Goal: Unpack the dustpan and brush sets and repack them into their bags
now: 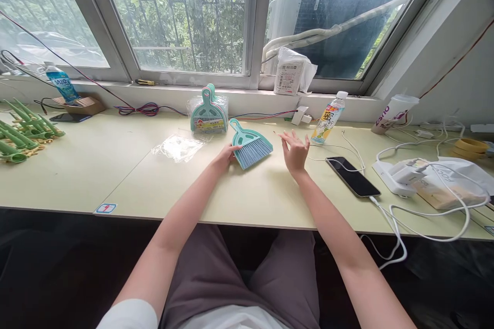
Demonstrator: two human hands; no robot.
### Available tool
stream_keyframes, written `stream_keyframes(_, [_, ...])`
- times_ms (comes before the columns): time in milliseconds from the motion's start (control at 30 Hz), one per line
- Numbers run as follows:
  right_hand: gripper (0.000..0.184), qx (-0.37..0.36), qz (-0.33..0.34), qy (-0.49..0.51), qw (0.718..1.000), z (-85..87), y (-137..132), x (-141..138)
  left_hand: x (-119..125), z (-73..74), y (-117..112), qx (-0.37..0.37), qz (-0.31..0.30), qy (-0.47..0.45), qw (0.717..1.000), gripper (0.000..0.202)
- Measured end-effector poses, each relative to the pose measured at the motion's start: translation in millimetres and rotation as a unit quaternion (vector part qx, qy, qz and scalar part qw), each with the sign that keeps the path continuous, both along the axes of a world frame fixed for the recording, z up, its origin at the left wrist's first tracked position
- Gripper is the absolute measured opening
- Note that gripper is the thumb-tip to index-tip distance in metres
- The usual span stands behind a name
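My left hand (225, 158) grips a small green dustpan-and-brush set (250, 145) by its left edge. The brush, with grey-blue bristles, lies against the dustpan, and the handle points away from me. To the right of it, my right hand (296, 150) is raised just off the set, fingers spread and not touching it. Behind stand more dustpan-and-brush sets (209, 110) in clear wrapping with a yellow label. Crumpled clear plastic wrap (180, 147) lies to the left of the set.
On the right are a drink bottle (328, 118), a black phone (353, 177) with a white cable, a power strip (395, 177) and a plastic cup (394, 113). Green plastic parts (27, 131) sit at far left. A tissue pack (290, 74) stands on the sill.
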State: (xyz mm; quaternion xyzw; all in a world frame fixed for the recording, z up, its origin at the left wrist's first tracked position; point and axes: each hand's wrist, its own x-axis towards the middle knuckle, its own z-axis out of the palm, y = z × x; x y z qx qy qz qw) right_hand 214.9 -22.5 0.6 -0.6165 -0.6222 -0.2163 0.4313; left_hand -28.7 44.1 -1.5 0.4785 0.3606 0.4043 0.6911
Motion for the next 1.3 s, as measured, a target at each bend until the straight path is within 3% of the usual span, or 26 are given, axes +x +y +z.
stream_keyframes(167, [0.039, -0.040, 0.181, -0.158, 0.970, 2.7, -12, -46, 4, 0.8, -6, 0.043, -0.079, -0.055, 0.994, 0.034])
stream_keyframes(300, [0.055, -0.100, 0.234, -0.200, 0.946, -1.6, -8, -48, 4, 2.5, -6, 0.069, -0.078, -0.094, 0.990, 0.034])
stream_keyframes(500, [0.063, -0.097, 0.222, -0.155, 0.958, 3.4, -11, -36, 3, 3.8, -7, 0.083, -0.068, -0.076, 0.991, 0.041])
stream_keyframes(700, [0.052, -0.067, 0.212, -0.128, 0.967, 8.6, -16, -46, 6, 6.2, -12, 0.081, -0.083, -0.078, 0.990, 0.040])
stream_keyframes(900, [0.047, -0.100, 0.202, -0.100, 0.969, 6.8, -15, -49, 6, 8.7, -15, 0.098, -0.092, -0.062, 0.989, 0.056])
stream_keyframes(1133, [0.049, -0.096, 0.142, -0.052, 0.984, 2.1, -8, -38, 5, 14.7, -19, 0.102, -0.060, -0.052, 0.992, 0.055])
stream_keyframes(1300, [0.037, -0.051, 0.089, -0.034, 0.994, 3.5, -8, -29, 5, 15.7, -21, 0.100, -0.069, -0.036, 0.992, 0.056])
